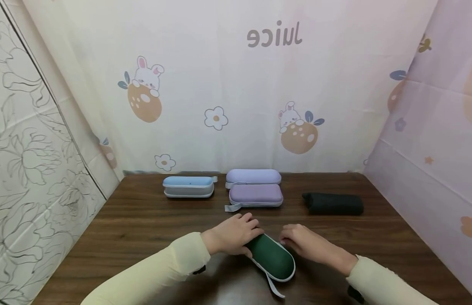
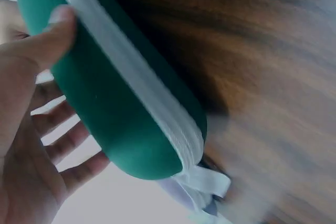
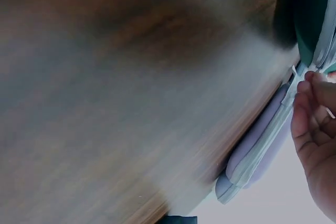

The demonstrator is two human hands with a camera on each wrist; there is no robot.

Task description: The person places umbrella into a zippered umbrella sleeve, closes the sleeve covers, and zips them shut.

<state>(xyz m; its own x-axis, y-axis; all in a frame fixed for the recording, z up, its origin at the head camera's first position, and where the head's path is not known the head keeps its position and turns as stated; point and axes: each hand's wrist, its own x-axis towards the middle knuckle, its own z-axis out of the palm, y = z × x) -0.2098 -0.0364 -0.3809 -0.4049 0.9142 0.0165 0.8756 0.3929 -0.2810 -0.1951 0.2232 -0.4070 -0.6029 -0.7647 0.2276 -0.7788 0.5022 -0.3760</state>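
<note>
A green zippered case with a white zip band lies slantwise on the table in front of me. My left hand grips its far left end; in the left wrist view the thumb presses one side while the fingers reach round the other. At the case's right edge is my right hand, thumb and forefinger pinching the zip pull, which the fingertips mostly hide. A pale strap hangs from the near side of the case.
Behind my hands lie a purple case, a lavender case and, further left, a light blue case. A black rolled-up bundle sits at the back right. Printed curtains hang along the table's back edge.
</note>
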